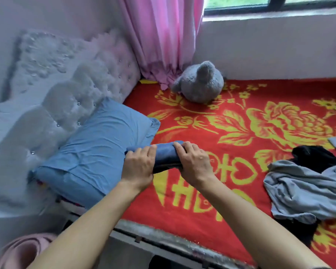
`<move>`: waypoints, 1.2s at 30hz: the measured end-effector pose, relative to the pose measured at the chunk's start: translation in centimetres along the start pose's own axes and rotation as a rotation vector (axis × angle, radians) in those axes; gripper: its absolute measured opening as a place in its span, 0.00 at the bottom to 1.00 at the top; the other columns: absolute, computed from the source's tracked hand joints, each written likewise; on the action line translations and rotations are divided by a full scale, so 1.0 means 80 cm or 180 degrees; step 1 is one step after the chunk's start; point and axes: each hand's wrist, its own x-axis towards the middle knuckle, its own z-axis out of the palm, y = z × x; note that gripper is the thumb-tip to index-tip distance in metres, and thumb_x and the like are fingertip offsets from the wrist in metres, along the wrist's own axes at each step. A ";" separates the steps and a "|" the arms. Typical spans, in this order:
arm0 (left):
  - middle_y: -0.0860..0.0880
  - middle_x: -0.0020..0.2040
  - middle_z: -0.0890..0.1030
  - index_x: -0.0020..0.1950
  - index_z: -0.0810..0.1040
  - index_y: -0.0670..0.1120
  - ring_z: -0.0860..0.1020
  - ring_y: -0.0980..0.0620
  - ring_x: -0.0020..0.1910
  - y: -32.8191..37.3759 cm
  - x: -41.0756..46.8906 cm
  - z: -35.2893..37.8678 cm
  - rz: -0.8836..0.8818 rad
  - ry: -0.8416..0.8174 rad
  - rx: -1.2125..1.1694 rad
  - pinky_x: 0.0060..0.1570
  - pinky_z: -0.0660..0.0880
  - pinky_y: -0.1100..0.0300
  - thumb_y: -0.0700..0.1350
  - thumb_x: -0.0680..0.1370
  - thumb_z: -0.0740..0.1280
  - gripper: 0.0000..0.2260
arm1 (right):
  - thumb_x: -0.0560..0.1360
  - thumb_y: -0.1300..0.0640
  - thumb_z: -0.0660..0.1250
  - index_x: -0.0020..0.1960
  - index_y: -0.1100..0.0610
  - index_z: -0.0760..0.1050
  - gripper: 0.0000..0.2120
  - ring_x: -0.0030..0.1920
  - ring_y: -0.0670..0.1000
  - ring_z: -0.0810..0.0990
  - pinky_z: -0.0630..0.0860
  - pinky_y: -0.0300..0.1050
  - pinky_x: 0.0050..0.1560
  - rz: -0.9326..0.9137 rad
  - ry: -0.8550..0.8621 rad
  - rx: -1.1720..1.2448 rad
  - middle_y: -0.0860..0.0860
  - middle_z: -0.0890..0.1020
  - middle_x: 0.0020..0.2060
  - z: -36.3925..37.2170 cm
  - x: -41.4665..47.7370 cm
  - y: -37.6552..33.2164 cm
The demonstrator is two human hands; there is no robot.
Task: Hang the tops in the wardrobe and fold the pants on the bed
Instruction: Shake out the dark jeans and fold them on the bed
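This is a bedroom in a home. A bed (163, 243) with a red and yellow flowered blanket (182, 210) fills the view. At its head are a tufted headboard (66, 90) and a blue pillow (97, 144); beyond its far side, a pink curtain (163, 35) and a window (270, 4).

Both our arms are bare here: the left forearm (97, 216) and the right forearm (250, 214) show skin all the way from the frame's lower edge to the wrists. Our left hand (138, 166) and right hand (194, 164) are bare too, with knuckles and faint tendons plain on their backs and creases at the wrists. At the bottom edge, by our right arm, there's a thin dark strip (318, 267); sleeve or not, we cannot tell.
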 end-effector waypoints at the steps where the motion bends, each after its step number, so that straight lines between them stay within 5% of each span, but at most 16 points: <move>1: 0.46 0.43 0.81 0.60 0.79 0.41 0.80 0.43 0.38 -0.008 -0.016 -0.013 -0.0128 0.0056 0.0020 0.34 0.74 0.53 0.39 0.56 0.75 0.31 | 0.70 0.54 0.71 0.72 0.52 0.69 0.31 0.57 0.57 0.78 0.77 0.52 0.48 -0.0176 -0.0037 0.0011 0.52 0.77 0.58 -0.011 0.005 -0.012; 10: 0.46 0.53 0.79 0.66 0.75 0.44 0.77 0.41 0.49 -0.078 -0.140 -0.141 -0.0953 0.0655 0.0464 0.48 0.72 0.47 0.42 0.66 0.70 0.27 | 0.68 0.56 0.71 0.64 0.53 0.74 0.24 0.50 0.58 0.78 0.77 0.51 0.39 -0.1138 0.0712 -0.0045 0.53 0.78 0.53 -0.127 -0.009 -0.127; 15: 0.44 0.52 0.79 0.66 0.76 0.42 0.77 0.40 0.45 -0.094 -0.230 -0.210 -0.1002 0.1272 0.0384 0.32 0.77 0.51 0.39 0.65 0.71 0.28 | 0.64 0.58 0.71 0.62 0.55 0.76 0.26 0.50 0.58 0.78 0.77 0.53 0.47 -0.1471 0.1562 0.0025 0.53 0.78 0.50 -0.200 -0.058 -0.192; 19: 0.45 0.54 0.80 0.66 0.77 0.43 0.78 0.41 0.49 -0.112 -0.346 -0.255 -0.1182 0.1695 0.0334 0.32 0.78 0.50 0.40 0.67 0.72 0.27 | 0.63 0.59 0.69 0.63 0.57 0.77 0.27 0.49 0.61 0.78 0.75 0.55 0.55 -0.1886 0.2175 0.0072 0.55 0.78 0.49 -0.245 -0.127 -0.273; 27: 0.45 0.56 0.81 0.65 0.78 0.43 0.80 0.40 0.50 -0.132 -0.640 -0.305 -0.1649 0.1759 0.0306 0.33 0.79 0.51 0.41 0.64 0.76 0.29 | 0.62 0.56 0.75 0.63 0.53 0.77 0.29 0.48 0.59 0.79 0.77 0.51 0.43 -0.2213 0.1699 0.0089 0.54 0.79 0.50 -0.286 -0.334 -0.464; 31: 0.45 0.55 0.81 0.65 0.77 0.43 0.80 0.41 0.51 -0.134 -0.762 -0.331 -0.1978 0.1628 0.0325 0.35 0.79 0.51 0.41 0.65 0.76 0.28 | 0.66 0.51 0.75 0.67 0.52 0.74 0.31 0.53 0.60 0.77 0.77 0.52 0.45 -0.2468 0.1246 0.0043 0.53 0.77 0.55 -0.309 -0.421 -0.546; 36: 0.49 0.58 0.80 0.68 0.74 0.47 0.79 0.46 0.54 -0.148 -0.868 -0.388 -0.2607 0.1971 0.0352 0.41 0.77 0.53 0.47 0.72 0.73 0.25 | 0.61 0.49 0.74 0.61 0.49 0.75 0.29 0.48 0.57 0.76 0.73 0.50 0.44 -0.2914 0.1659 -0.0071 0.51 0.77 0.49 -0.385 -0.490 -0.642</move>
